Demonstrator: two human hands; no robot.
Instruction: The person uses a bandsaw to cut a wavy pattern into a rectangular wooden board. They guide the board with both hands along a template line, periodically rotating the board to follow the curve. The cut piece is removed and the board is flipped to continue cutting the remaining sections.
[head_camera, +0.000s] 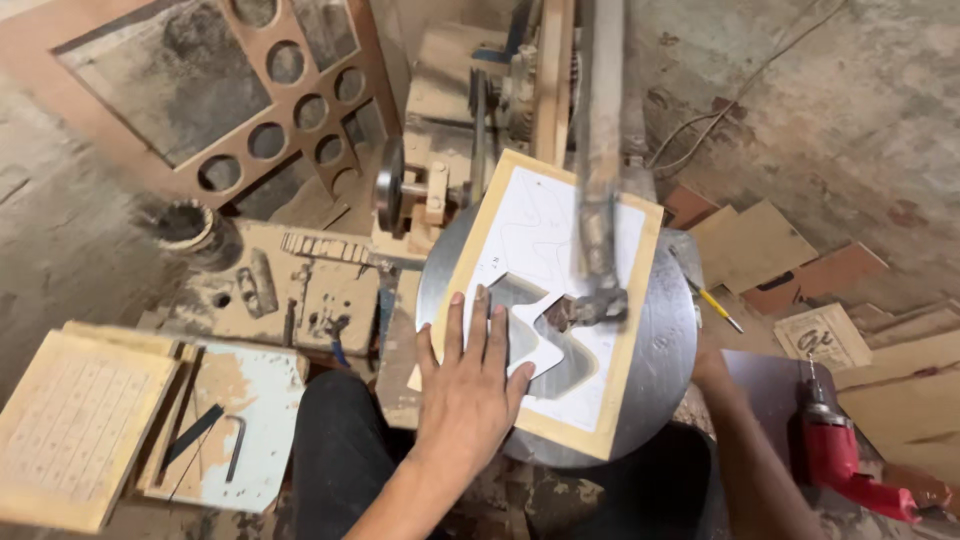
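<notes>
I see my left hand (470, 385) lying flat, fingers spread and grasping nothing, pressing down on a board (630, 330) of pale, smooth-faced wood with raw tan edges. The board rests tilted on a round steel plate (665, 360), dull grey and scuffed. A curvy outline is drawn on the white face, and a wavy slot is already sawn through, showing metal beneath. The blurred saw arm (598, 150) drops from 12 o'clock to the cut. My right hand is hidden behind the plate at 3 o'clock; only the forearm (745, 450) shows, so I cannot tell its grip. A red drill (840, 460) lies at 4 o'clock on dusty cardboard scraps.
</notes>
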